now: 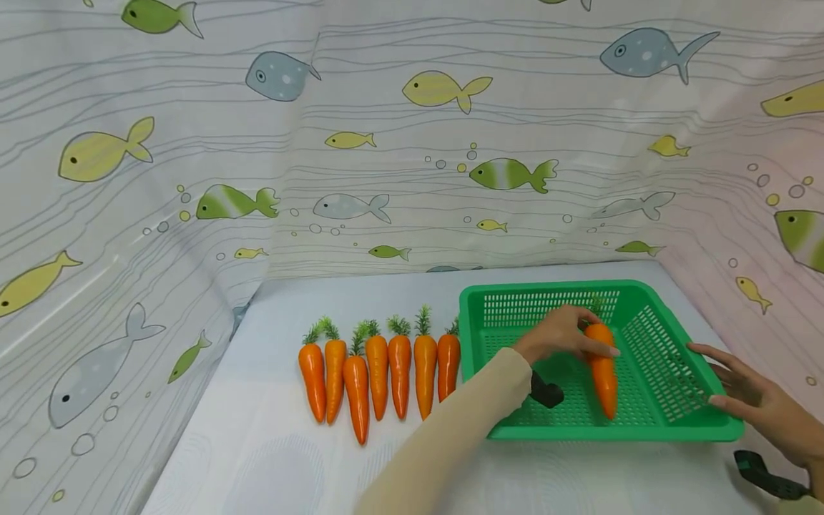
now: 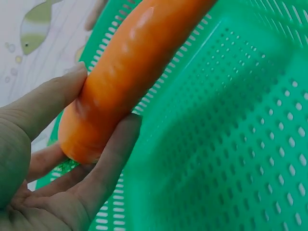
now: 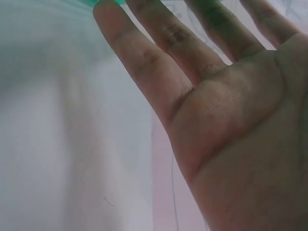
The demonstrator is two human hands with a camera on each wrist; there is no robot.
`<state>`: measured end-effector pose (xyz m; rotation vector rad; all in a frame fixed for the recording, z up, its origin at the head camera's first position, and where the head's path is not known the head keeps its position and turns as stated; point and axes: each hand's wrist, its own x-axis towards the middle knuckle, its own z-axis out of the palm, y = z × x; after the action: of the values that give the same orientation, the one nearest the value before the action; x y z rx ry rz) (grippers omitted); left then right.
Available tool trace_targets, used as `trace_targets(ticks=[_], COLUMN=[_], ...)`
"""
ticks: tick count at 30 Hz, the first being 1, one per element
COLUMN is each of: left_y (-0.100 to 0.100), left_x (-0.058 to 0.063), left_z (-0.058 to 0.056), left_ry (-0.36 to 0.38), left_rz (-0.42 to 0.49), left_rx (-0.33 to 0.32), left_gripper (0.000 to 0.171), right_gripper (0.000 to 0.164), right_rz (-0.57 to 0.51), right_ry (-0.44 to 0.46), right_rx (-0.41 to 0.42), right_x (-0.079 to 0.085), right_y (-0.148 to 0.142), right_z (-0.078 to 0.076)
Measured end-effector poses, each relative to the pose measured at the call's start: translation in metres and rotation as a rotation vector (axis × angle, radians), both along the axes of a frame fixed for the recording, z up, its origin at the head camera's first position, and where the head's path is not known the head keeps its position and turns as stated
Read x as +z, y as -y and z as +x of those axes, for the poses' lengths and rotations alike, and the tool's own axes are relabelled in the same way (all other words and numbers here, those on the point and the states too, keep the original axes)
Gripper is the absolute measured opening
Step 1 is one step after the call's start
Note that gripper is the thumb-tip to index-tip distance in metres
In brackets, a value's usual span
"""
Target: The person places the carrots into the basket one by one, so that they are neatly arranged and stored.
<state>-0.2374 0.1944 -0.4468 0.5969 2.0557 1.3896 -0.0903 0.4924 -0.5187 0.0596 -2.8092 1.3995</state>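
In the head view, my left hand (image 1: 561,332) pinches an orange carrot (image 1: 604,379) near its leafy end, inside a green perforated basket (image 1: 599,433). The left wrist view shows this carrot (image 2: 125,72) between thumb and fingers, its tip pointing away and its shadow on the basket floor. A bit of green top (image 2: 67,165) shows behind the fingers. At the basket's right side, my right hand (image 1: 762,404) touches the rim with thumb and fingertips. Its fingers (image 3: 149,62) look fairly straight in the right wrist view.
Left of the basket, several carrots (image 1: 355,390) with green tops lie side by side on the white table (image 1: 257,422). The rightmost ones are partly hidden by my left sleeve (image 1: 463,422). A fish-patterned curtain (image 1: 386,164) stands behind and at both sides.
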Motion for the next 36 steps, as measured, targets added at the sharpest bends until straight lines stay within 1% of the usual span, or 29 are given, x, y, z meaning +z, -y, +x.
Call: trace_targets(ticks=[6, 13, 18, 20, 22, 25, 29, 32, 36], left_y=[-0.015, -0.024, -0.029, -0.031, -0.032, -0.034, -0.034, -0.032, -0.029], left_x=[-0.007, -0.017, -0.023, -0.026, -0.028, -0.029, -0.029, -0.026, -0.019], left_z=[0.008, 0.015, 0.018, 0.018, 0.017, 0.015, 0.012, 0.009, 0.005], left_ry=[-0.005, -0.038, -0.036, -0.029, -0.039, -0.067, -0.148, -0.213, -0.267], left_rz=[-0.038, -0.073, -0.086, -0.085, -0.091, -0.102, -0.146, -0.173, -0.182], left_rx=[0.031, 0.069, 0.079, 0.082, 0.079, 0.071, 0.048, 0.034, 0.027], left_gripper=[0.047, 0.053, 0.054, 0.054, 0.054, 0.055, 0.051, 0.048, 0.043], right_gripper=[0.084, 0.083, 0.083, 0.083, 0.083, 0.084, 0.085, 0.084, 0.082], right_rz=[-0.031, -0.043, -0.039, -0.037, -0.035, -0.032, -0.029, -0.036, -0.038], right_ry=[0.018, 0.043, 0.046, 0.042, 0.045, 0.058, 0.067, 0.069, 0.079], right_rx=[0.017, 0.017, 0.010, 0.015, 0.014, 0.015, 0.005, 0.008, 0.013], right_x=[-0.004, -0.006, -0.003, -0.002, 0.000, 0.002, 0.003, 0.002, -0.002], right_y=[-0.002, -0.003, -0.002, -0.001, -0.001, 0.001, 0.001, 0.001, -0.001], right_z=[0.003, 0.005, 0.006, 0.006, 0.006, 0.006, 0.004, 0.003, 0.001])
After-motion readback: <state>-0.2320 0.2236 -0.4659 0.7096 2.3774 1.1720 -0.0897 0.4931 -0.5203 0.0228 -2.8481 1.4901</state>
